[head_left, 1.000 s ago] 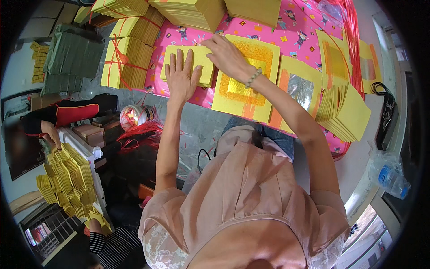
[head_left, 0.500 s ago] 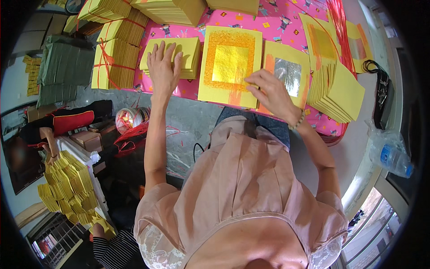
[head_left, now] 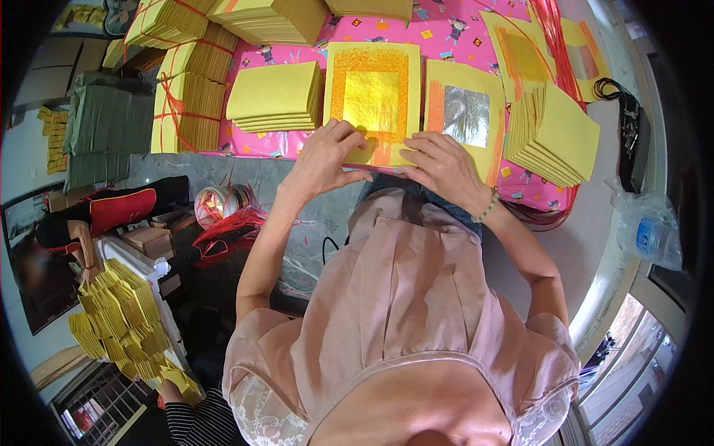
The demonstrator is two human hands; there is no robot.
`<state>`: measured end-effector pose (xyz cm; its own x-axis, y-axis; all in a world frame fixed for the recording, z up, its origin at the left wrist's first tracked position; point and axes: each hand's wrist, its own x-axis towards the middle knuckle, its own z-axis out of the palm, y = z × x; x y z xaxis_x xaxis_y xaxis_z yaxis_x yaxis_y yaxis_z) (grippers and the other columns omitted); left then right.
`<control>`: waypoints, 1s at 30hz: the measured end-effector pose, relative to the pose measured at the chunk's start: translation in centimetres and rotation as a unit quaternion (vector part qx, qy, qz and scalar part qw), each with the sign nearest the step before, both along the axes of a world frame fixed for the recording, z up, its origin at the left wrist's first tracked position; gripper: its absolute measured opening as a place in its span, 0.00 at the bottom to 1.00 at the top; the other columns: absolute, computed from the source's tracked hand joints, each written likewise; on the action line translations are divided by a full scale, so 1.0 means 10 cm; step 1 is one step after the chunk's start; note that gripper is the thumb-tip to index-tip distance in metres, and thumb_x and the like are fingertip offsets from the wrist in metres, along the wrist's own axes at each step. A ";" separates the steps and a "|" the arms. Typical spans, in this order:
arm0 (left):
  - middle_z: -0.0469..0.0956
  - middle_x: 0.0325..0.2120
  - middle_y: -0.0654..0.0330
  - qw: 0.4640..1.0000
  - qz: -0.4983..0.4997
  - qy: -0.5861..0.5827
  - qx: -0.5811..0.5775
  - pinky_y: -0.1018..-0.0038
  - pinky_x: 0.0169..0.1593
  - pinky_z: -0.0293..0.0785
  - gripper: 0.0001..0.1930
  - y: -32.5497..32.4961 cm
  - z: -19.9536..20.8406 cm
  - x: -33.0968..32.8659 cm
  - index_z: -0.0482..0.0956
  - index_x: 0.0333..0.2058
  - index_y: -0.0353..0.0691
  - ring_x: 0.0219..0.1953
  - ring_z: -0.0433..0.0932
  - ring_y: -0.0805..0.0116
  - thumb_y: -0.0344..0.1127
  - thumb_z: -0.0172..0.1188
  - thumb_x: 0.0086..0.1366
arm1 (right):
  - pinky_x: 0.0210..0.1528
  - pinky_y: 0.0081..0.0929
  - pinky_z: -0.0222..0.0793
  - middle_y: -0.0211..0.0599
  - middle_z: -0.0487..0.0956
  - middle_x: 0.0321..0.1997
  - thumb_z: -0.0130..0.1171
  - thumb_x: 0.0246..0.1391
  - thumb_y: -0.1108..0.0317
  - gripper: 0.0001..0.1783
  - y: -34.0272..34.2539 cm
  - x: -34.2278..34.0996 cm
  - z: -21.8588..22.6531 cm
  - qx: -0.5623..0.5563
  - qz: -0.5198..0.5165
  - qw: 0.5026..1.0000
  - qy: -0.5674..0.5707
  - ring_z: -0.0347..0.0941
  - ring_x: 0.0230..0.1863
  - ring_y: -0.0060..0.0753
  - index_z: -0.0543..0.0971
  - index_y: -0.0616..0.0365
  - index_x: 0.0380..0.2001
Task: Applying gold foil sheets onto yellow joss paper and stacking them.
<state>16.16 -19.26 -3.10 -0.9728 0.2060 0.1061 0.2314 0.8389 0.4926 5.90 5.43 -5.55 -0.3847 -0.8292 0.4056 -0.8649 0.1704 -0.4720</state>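
Observation:
A yellow paper sheet with a gold foil square in an orange border lies on the pink patterned table cover. Both of my hands are at its near edge. The bent fingers of my left hand rest over the lower left corner, thumb below the edge. My right hand, with a beaded bracelet at the wrist, has its fingers closed over the lower right corner. Just right of this lies a yellow sheet with a silver foil square. Beside my left hand sits a folded yellow paper stack.
Red-tied yellow paper bundles stand at the left of the table. Fanned yellow sheets and red strings are on the right. A plastic bottle is beyond. At lower left, co-workers' hands touch a yellow paper pile.
My left hand has left the folded yellow stack and come right and nearer, to the gold-foil sheet's lower left corner. My right hand has moved slightly nearer, down to the lower right corner.

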 end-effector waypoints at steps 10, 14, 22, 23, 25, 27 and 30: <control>0.74 0.37 0.56 0.997 0.022 -0.065 0.024 0.61 0.48 0.71 0.21 -0.06 -0.01 -0.04 0.78 0.39 0.42 0.44 0.72 0.54 0.43 0.75 0.49 | 0.43 0.32 0.71 0.33 0.79 0.36 0.67 0.52 0.66 0.07 -0.05 -0.07 0.01 0.015 -0.030 0.984 -0.173 0.74 0.42 0.37 0.85 0.57 0.29; 0.74 0.37 0.56 0.996 0.017 -0.071 0.050 0.61 0.48 0.70 0.20 -0.10 -0.04 -0.06 0.79 0.39 0.42 0.44 0.72 0.53 0.44 0.74 0.50 | 0.41 0.31 0.70 0.32 0.79 0.35 0.67 0.53 0.65 0.07 -0.07 -0.10 -0.06 0.000 -0.029 0.978 -0.208 0.73 0.41 0.35 0.85 0.57 0.28; 0.76 0.37 0.54 0.993 0.023 -0.079 0.083 0.62 0.49 0.70 0.18 -0.11 -0.05 -0.07 0.80 0.37 0.41 0.45 0.73 0.52 0.46 0.71 0.55 | 0.42 0.30 0.68 0.30 0.79 0.33 0.68 0.52 0.66 0.06 -0.09 -0.13 -0.10 -0.004 -0.031 0.969 -0.245 0.72 0.40 0.34 0.84 0.57 0.28; 0.76 0.37 0.54 0.993 0.023 -0.079 0.083 0.62 0.49 0.70 0.18 -0.12 -0.06 -0.08 0.80 0.37 0.41 0.45 0.73 0.52 0.46 0.71 0.55 | 0.42 0.30 0.68 0.30 0.79 0.33 0.68 0.52 0.66 0.06 -0.09 -0.13 -0.10 -0.004 -0.032 0.969 -0.245 0.72 0.40 0.34 0.84 0.57 0.28; 0.76 0.36 0.54 0.991 0.023 -0.083 0.106 0.62 0.49 0.70 0.16 -0.13 -0.08 -0.08 0.80 0.37 0.41 0.45 0.73 0.52 0.44 0.71 0.56 | 0.42 0.30 0.68 0.30 0.79 0.33 0.68 0.53 0.66 0.06 -0.09 -0.13 -0.10 -0.005 -0.033 0.964 -0.263 0.71 0.40 0.33 0.84 0.57 0.27; 0.76 0.36 0.54 0.991 0.023 -0.082 0.105 0.62 0.49 0.70 0.15 -0.13 -0.07 -0.09 0.80 0.36 0.41 0.45 0.73 0.52 0.44 0.70 0.56 | 0.42 0.30 0.68 0.30 0.79 0.33 0.67 0.53 0.67 0.06 -0.09 -0.14 -0.10 -0.004 -0.031 0.966 -0.257 0.71 0.40 0.33 0.84 0.57 0.27; 0.76 0.35 0.54 0.990 0.025 -0.084 0.111 0.62 0.48 0.70 0.15 -0.13 -0.07 -0.09 0.80 0.36 0.41 0.44 0.73 0.53 0.43 0.70 0.56 | 0.41 0.30 0.68 0.30 0.79 0.33 0.67 0.53 0.67 0.06 -0.09 -0.15 -0.12 -0.008 -0.028 0.966 -0.256 0.71 0.40 0.33 0.84 0.57 0.27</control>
<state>15.29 -20.54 -3.82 -0.9890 0.1468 -0.0200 0.0920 0.7142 0.6939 4.43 4.54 -6.73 -0.5828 -0.7961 0.1633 -0.5076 0.1996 -0.8382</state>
